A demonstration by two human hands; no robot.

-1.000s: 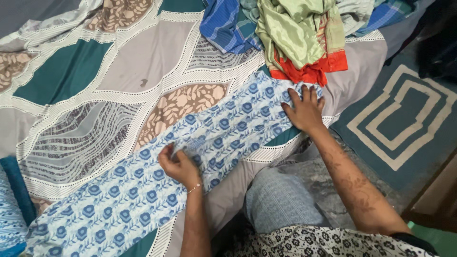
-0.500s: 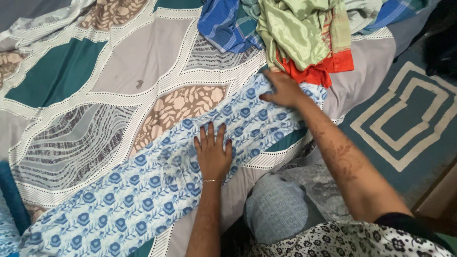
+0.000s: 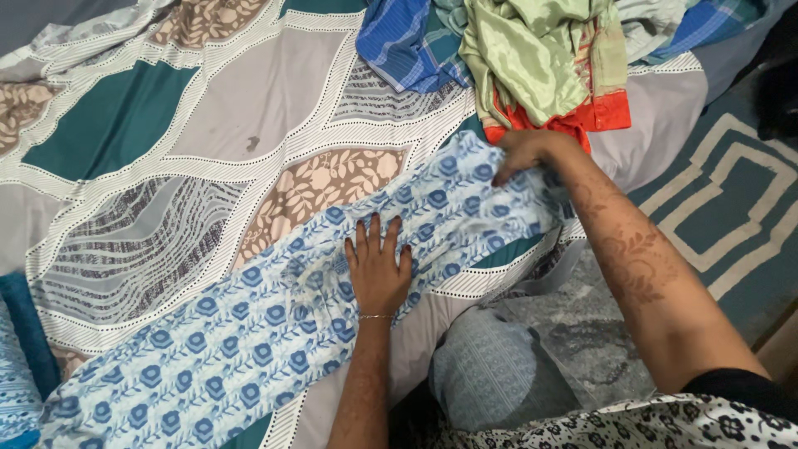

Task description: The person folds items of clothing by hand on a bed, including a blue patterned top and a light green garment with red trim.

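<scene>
The long blue-and-white flowered cloth [image 3: 274,333] lay stretched in a narrow folded strip across the bed, running from the lower left corner up toward the heap of clothes. It sat flat on the patterned bedspread [image 3: 249,108], which gave it a broad, even surface to be smoothed on. The left hand [image 3: 378,266] was spread wide, palm down with fingers apart, pressed on the middle of the strip, seemingly to pin it so it would not slide. The right hand [image 3: 524,154] was at the far end of the cloth, fingers curled onto its edge; whether they actually pinched the fabric I could not tell. Just beyond that hand sat a rumpled pile: a pale green garment with a red hem [image 3: 540,66] and a blue checked cloth [image 3: 407,41]. A patterned rug [image 3: 731,199] covered the floor beside the bed.
</scene>
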